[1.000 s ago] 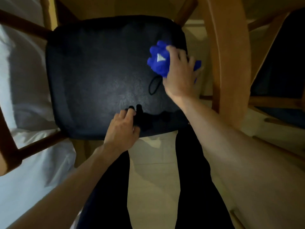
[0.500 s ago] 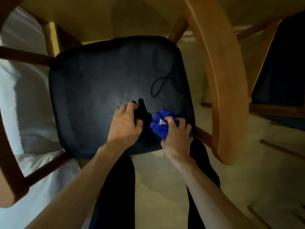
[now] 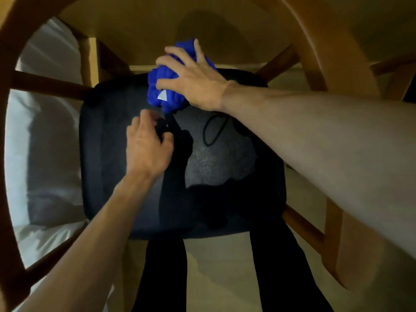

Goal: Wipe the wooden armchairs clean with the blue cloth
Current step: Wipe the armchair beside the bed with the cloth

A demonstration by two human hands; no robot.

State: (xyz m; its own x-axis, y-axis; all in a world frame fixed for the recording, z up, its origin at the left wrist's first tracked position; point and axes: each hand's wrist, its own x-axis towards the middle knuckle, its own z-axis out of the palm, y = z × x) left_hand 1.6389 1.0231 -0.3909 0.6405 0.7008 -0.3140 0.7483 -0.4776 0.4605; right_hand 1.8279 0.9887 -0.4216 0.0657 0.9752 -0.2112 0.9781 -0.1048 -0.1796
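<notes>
This looks like a bedroom, at home or in a hotel. A wooden armchair (image 3: pixel 319 52) with a dark padded seat (image 3: pixel 108 176) stands just beside a bed on the left, made up with white bedding (image 3: pixel 47 140). The floor (image 3: pixel 216 266) is pale tile, and a plain wall (image 3: pixel 157 23) with a skirting board stands at the far side.

Right hand (image 3: pixel 198 82) gripping blue cloth (image 3: pixel 162 86)

The blue cloth (image 3: pixel 167 86), bunched into a crumpled wad with a small white tag showing, sits at the back edge of the wooden armchair's (image 3: pixel 324 52) dark seat cushion (image 3: pixel 225 167).
</notes>
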